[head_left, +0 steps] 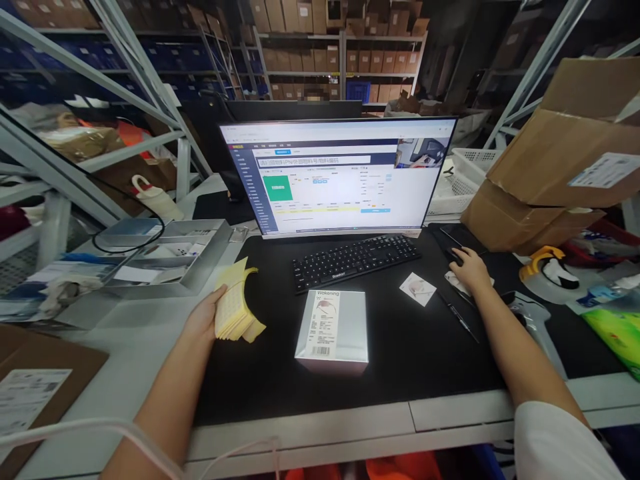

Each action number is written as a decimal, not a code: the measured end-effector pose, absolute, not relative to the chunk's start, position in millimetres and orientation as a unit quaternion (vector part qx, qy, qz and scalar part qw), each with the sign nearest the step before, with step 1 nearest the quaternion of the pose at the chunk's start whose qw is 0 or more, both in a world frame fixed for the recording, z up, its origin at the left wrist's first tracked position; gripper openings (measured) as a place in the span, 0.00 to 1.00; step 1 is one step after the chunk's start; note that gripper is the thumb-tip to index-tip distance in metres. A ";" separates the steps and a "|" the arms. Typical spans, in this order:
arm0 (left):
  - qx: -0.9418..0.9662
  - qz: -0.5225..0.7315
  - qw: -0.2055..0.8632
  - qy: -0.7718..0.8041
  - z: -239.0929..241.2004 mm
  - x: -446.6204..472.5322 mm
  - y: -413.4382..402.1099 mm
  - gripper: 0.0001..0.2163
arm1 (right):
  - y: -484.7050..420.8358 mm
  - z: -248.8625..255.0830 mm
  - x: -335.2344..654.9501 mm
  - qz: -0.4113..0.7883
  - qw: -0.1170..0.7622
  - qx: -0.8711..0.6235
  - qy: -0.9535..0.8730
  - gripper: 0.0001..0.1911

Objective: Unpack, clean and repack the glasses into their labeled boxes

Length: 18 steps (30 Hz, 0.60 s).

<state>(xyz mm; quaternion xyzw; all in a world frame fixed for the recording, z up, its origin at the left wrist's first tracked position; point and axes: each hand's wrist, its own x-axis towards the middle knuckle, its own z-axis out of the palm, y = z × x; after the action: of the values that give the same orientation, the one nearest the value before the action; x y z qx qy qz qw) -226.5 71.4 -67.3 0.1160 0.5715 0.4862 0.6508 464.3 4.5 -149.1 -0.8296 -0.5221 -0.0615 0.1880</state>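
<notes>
My left hand (206,317) is closed round a folded stack of yellow label sheets (235,305) at the left edge of the black desk mat (400,347). My right hand (470,268) lies curled over a black mouse (454,254) at the right of the mat. A silver-white product box (333,325) with a barcode label lies flat on the mat between my arms. Behind it is a black keyboard (354,259), and behind that a lit monitor (338,177). A small white card (418,289) and a black pen (459,318) lie near my right wrist.
A shallow metal tray (170,257) with papers stands left of the keyboard. Brown cardboard boxes (555,173) are piled at the right, with a yellow-and-white scanner (547,267) below them. A flat carton (35,380) lies at the near left. Metal racking with boxes fills the background.
</notes>
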 end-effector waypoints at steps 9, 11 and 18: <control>0.156 0.545 0.617 0.546 -67.2 -226.9 70.5 0.09 | 1.1 -139.4 460.1 -0.041 0.154 -0.842 -0.515 0.31; 0.168 0.578 0.596 0.531 -68.0 -226.7 68.8 0.09 | -2.1 -131.1 457.2 -0.050 0.153 -0.844 -0.512 0.33; 0.311 0.675 0.492 0.453 -57.8 -214.1 47.2 0.20 | 8.0 -41.4 405.8 -0.189 0.267 -0.787 -0.523 0.30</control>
<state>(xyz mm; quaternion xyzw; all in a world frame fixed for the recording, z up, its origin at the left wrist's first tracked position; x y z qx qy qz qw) -214.1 47.2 -57.8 0.3113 0.4535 0.6750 0.4918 405.8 8.0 -41.4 -0.7873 -0.5228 -0.1887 0.2667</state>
